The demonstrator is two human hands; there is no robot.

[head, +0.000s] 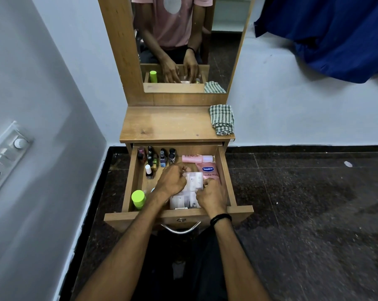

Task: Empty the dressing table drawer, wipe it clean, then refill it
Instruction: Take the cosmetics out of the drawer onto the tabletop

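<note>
Two curled grips in drawer (122, 216), left grip (172, 181), right grip (212, 195), both pinching white packets (194, 181).

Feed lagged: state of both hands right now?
Left hand: grips the white packets in the drawer.
Right hand: pinches the white packets' right edge.

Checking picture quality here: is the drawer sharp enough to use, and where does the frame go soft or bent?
Head view: centre sharp, the Vaseline tube label reads inside the drawer, where left hand and right hand grip the white packets; light soft and even, no harsh glare; the left edge smears, blurring the switchboard; the wide angle bends wall and floor lines.
</note>
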